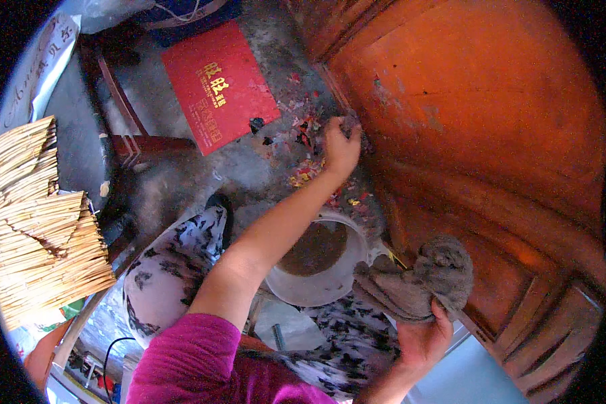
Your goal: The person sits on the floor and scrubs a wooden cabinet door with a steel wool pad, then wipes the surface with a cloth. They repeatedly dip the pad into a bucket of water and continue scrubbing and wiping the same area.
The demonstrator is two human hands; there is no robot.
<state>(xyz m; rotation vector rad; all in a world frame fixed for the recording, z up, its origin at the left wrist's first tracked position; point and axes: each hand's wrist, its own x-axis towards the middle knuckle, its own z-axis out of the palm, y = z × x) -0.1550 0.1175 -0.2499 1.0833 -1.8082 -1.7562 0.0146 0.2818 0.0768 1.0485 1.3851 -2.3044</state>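
My left hand [343,148] reaches down to the foot of the orange-brown wooden door [478,87]. Its fingers are closed around something small and dark that I cannot make out. Colourful scraps [306,135] litter the floor beside that hand. Held up at the lower right, my right hand [424,337] grips a bunched grey-brown cloth [417,279] in front of the door. A pale bucket [310,293] with murky brown water stands below my left forearm, between my legs.
A flat red sheet [215,74] with gold print lies on the floor farther off. Dark furniture legs [124,101] and a bundle of straw-coloured stalks [40,229] are on the left. A blue item [195,17] sits at the far edge.
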